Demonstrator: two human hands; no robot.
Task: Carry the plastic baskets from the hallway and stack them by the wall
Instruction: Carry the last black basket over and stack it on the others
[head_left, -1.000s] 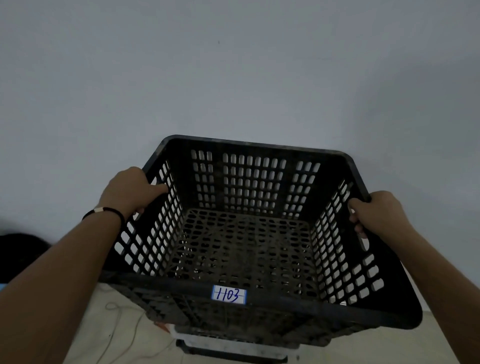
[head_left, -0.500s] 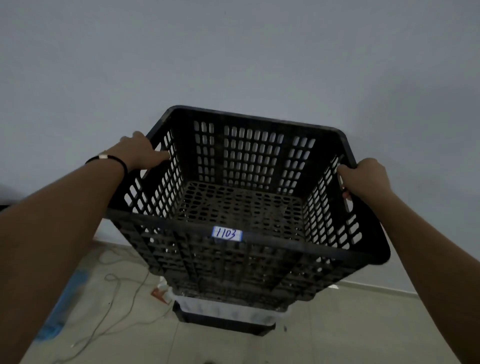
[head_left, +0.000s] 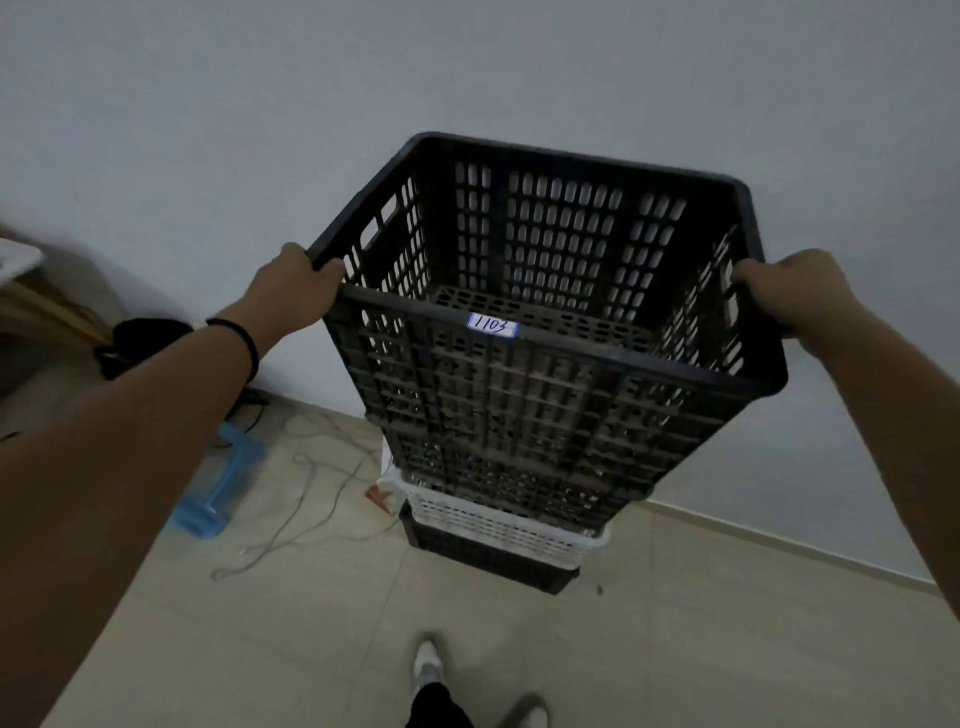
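A black perforated plastic basket (head_left: 545, 374) with a white label reading 1103 sits on top of a stack by the grey wall. My left hand (head_left: 296, 283) grips its near left rim corner. My right hand (head_left: 795, 293) grips the right rim. Under it lie a white basket (head_left: 498, 525) and, at the bottom, another black basket (head_left: 483, 558) on the tiled floor. Whether the top basket rests fully in the white one I cannot tell.
A blue plastic item (head_left: 218, 483) and a loose cord (head_left: 306, 499) lie on the floor left of the stack. A black bag (head_left: 140, 343) sits by the wall at left. My shoe (head_left: 428, 665) stands on the tiles in front of the stack.
The basket has gone forward and down onto the stack by the wall. Both hands have slid toward the near corners of the rim. More floor shows now.
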